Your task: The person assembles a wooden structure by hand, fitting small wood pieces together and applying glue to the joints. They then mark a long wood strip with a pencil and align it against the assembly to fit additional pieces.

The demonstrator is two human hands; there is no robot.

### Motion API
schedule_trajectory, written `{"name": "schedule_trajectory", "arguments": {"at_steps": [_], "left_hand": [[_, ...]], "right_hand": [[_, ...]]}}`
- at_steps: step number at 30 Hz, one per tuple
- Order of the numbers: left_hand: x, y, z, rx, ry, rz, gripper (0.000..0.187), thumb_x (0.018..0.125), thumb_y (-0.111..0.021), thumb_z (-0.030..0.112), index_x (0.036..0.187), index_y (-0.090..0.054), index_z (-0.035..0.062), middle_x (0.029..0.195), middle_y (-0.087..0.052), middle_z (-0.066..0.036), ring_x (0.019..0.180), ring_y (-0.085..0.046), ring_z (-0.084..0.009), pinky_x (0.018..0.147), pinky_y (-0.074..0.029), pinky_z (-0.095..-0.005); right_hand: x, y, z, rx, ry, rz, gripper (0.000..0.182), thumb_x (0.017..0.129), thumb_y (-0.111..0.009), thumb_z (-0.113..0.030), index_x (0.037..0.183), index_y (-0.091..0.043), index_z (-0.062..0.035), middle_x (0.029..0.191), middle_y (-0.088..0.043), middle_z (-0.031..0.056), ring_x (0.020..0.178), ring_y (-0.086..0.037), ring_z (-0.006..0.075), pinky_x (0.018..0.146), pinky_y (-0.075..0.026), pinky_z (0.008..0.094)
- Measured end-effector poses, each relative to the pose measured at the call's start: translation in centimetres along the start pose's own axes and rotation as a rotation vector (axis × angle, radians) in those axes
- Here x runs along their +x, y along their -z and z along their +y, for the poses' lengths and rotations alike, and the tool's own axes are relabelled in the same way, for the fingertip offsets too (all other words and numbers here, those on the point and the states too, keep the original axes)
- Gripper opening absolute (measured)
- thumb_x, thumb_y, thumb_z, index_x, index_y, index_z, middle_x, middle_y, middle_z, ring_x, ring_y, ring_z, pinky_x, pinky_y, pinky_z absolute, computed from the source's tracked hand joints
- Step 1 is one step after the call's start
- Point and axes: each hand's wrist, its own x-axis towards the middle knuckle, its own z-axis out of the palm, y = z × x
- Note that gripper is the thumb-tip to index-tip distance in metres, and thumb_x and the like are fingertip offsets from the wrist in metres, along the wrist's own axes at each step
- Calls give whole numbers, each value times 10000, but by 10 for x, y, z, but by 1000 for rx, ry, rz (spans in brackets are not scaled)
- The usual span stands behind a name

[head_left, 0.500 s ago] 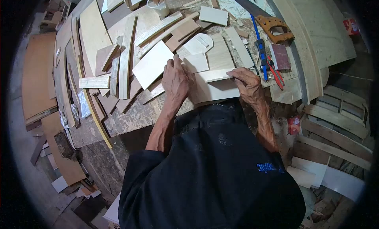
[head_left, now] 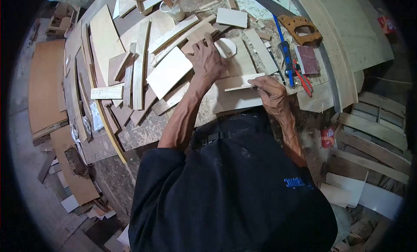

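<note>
Right hand (head_left: 272, 94) is pinching a thin pale wooden strip (head_left: 241, 82) over a white rectangular panel (head_left: 236, 102), near bench's (head_left: 139, 133) front edge. Left hand (head_left: 207, 64), fingers bent, is partly covering a white round-ended board (head_left: 227, 47); can't tell if gripping.

My left forearm (head_left: 183, 113) slants forward and inward, bare below the sleeve; my left hand (head_left: 206, 61) is back-up, fingers parted and bent, palm hidden. My right forearm (head_left: 292, 136) angles inward too, my right hand (head_left: 270, 93) nearer my body, thumb and fingers pinched.
</note>
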Motion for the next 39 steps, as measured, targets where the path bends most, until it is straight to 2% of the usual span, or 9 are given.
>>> {"name": "schedule_trajectory", "arguments": {"at_steps": [6,7,13,16,20,27,30,34,39], "left_hand": [[10,1,-4,-218,-44,16,618,712,-752,199,1254,-513,21,1198,-490,-213,1143,-517,-401,859,-388,-606],[14,1,-8,-292,-49,-10,474,743,-719,193,1174,-606,33,1183,-500,-195,1159,-514,-385,865,-389,-602],[17,3,-14,-438,-190,-85,340,832,-656,193,1161,-663,109,1075,-678,-163,1026,-635,-327,901,-381,-540],[6,18,-8,-462,-343,30,300,849,-659,153,1120,-674,25,983,-691,-249,917,-676,-393,823,-508,-444],[-17,35,1,-652,-391,-13,227,882,-627,136,1069,-658,12,936,-685,-217,885,-652,-401,766,-489,-479],[-53,31,-5,-666,-432,-167,217,866,-627,85,1071,-666,27,877,-690,-223,814,-675,-405,696,-532,-445],[-57,31,-4,-485,-396,-277,271,888,-630,89,1145,-659,10,1026,-707,-198,922,-693,-366,795,-552,-410],[-59,14,-9,-557,-466,-182,300,829,-613,61,1128,-637,58,931,-690,-223,833,-666,-419,707,-533,-465],[-60,11,-9,-561,-476,-148,325,833,-590,45,1157,-616,37,969,-683,-236,863,-658,-434,730,-530,-473]], "right_hand": [[-4,-2,0,-25,20,25,388,772,-566,123,1085,-717,-48,977,-674,117,907,-651,269,814,-520,345],[-5,-3,1,-25,25,28,386,771,-567,123,1084,-717,-46,978,-675,118,908,-651,270,814,-520,346],[-7,-3,0,-36,61,66,359,782,-576,116,1072,-718,-40,961,-689,117,893,-655,275,808,-522,357],[-10,-3,-2,-49,40,80,341,787,-581,111,1063,-717,-35,955,-694,119,887,-657,279,805,-522,362],[-12,-2,-5,-73,33,68,315,789,-592,102,1048,-714,-29,965,-698,126,891,-658,287,807,-523,367],[-21,-4,-4,-122,56,95,330,783,-643,33,1072,-718,-106,977,-705,100,922,-657,308,840,-536,394],[-21,-3,-6,-103,45,73,323,778,-645,40,1059,-721,-100,984,-702,105,927,-655,310,847,-529,394],[-25,-4,-8,-91,32,63,300,780,-638,44,1044,-719,-75,999,-691,119,954,-649,309,849,-521,396],[-30,-8,-7,-72,-21,81,303,793,-588,80,1051,-705,-29,1011,-682,137,950,-650,308,848,-521,383]]}}
